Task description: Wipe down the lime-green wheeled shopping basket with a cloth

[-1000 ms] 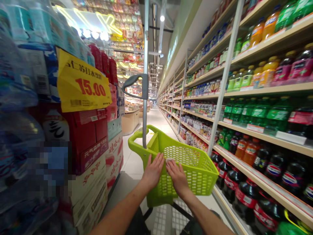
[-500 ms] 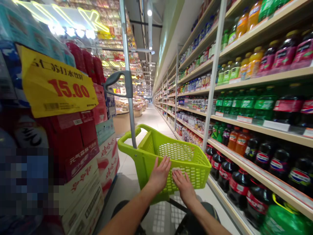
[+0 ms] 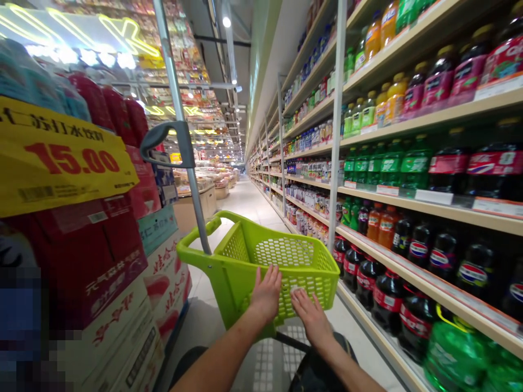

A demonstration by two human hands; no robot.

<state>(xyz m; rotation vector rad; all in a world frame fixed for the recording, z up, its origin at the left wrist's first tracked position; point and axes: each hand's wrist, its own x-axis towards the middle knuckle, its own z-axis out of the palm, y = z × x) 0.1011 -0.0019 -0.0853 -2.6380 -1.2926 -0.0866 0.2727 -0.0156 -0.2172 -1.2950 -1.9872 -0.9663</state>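
Observation:
A lime-green shopping basket cart (image 3: pixel 229 267) with perforated walls stands sideways in front of me. My left hand (image 3: pixel 266 294) lies on its near side, the fingers stretched out and the tips at the rim. Lower and to the right, my right hand (image 3: pixel 312 316) is against the perforated wall. Under its fingertips a bit of white tissue (image 3: pixel 295 291) shows; most of it is hidden by the fingers. No goods show in the visible part of the basket. A grey handle (image 3: pixel 169 144) sits on the metal pole (image 3: pixel 174 87) rising from the cart's left end.
Shelves of bottled drinks (image 3: pixel 408 190) line the right side. Stacked drink cartons (image 3: pixel 118 326) with a yellow price sign (image 3: pixel 69 160) crowd the left. Beyond the cart, the tiled aisle (image 3: pixel 245 198) runs into the distance. A blurred patch covers the lower left corner.
The view has shifted, so the cart, cartons and shelves sit farther left in the picture. Both hands remain against the basket, the right hand slightly lower and farther from the left.

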